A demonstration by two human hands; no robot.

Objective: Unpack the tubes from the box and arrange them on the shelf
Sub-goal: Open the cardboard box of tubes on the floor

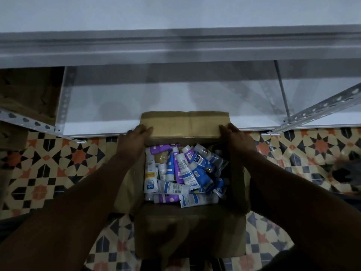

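Dozens of soft, light plastic tubes (181, 173) crowd the box (187, 231) (probably slippery, so pinch each mid-body); left hand (134, 139) and right hand (234, 137) grip its far flap (185, 124) at the corners.

The box (185, 124) is matt brown cardboard, creased along its flaps. The tubes (183, 173) are smooth, glossy plastic. The shelf (156, 102) is smooth white-painted metal with perforated metal uprights (322, 106). The floor (58, 163) is patterned tile.

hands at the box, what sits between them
Head view: the far box flap spans from left hand to right hand, tubes heaped just nearer.
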